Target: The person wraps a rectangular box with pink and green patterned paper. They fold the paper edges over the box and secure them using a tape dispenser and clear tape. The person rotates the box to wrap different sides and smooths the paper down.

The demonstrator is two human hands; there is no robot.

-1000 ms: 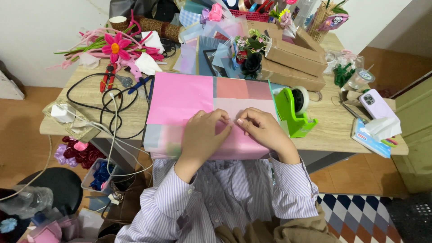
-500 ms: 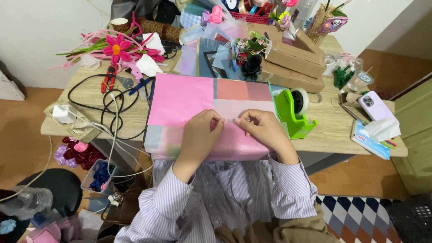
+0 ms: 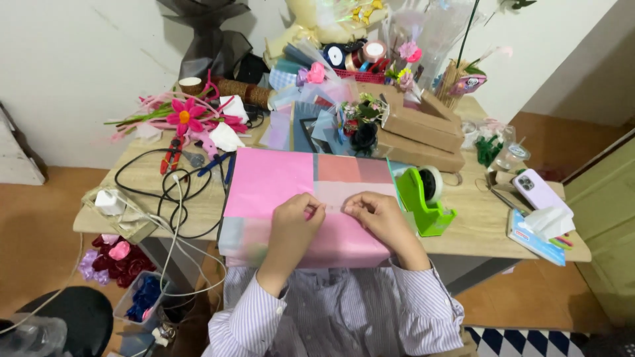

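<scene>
A flat pink paper sheet with a paler pink panel and a salmon patch (image 3: 278, 182) lay spread on the near middle of the light wooden tabletop (image 3: 476, 228), its near edge hanging slightly over the front. Both hands rested on its lower centre, close together but not quite touching. The left hand (image 3: 294, 221) was curled, fingertips pinched down on the paper; the right hand (image 3: 377, 218) was likewise curled with fingers pressed to the sheet near a fold or seam. Whether a small item such as tape sat between the fingertips could not be told. Just right of the sheet stood one green desktop tape dispenser (image 3: 426, 198), touching or nearly touching the paper edge. Farther right: one lilac phone (image 3: 539, 192) and one crumpled white tissue on a blue booklet (image 3: 546, 225). Behind: two stacked brown cardboard boxes (image 3: 423, 132), one pink artificial flower with a yellow centre (image 3: 185, 118), one red-handled pliers (image 3: 172, 153). Left: black and white cables (image 3: 165, 198), tangled, count unclear. Risk, as judged: the thin sheet could crease or shift under uneven finger pressure, and the overhanging edge could snag on the striped sleeves (image 3: 258, 317); the cables lay near enough to catch the paper's left edge.
</scene>
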